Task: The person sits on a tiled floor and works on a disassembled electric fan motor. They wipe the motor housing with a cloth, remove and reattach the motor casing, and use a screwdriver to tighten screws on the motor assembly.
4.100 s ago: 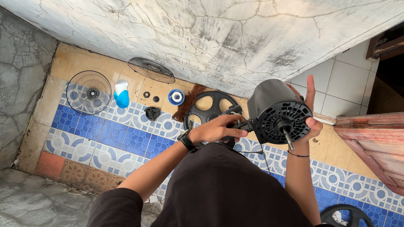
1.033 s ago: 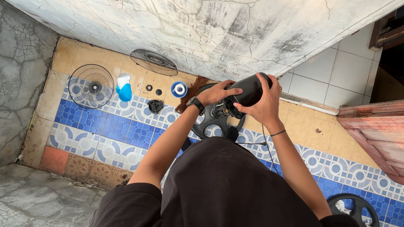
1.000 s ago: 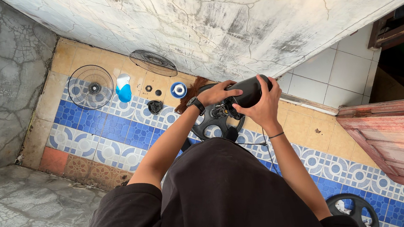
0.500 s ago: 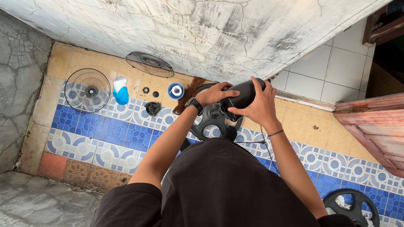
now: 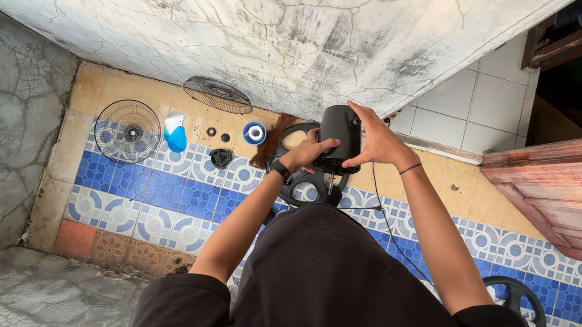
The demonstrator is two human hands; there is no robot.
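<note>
The person wears a black short-sleeved shirt, a black wristwatch (image 5: 280,172) and a thin dark wristband (image 5: 410,169).

I hold the motor housing (image 5: 340,132) between my left hand (image 5: 308,153) and right hand (image 5: 378,144), above the fan base (image 5: 305,183). Left of it on the floor lie a cap (image 5: 254,132), a bottle (image 5: 175,131) and two grilles (image 5: 127,131), one farther back.

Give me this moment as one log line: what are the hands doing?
left hand: grips black plastic fan motor housing | right hand: steadies its side | below: black round base | floor: two wire grilles, blue bottle
</note>
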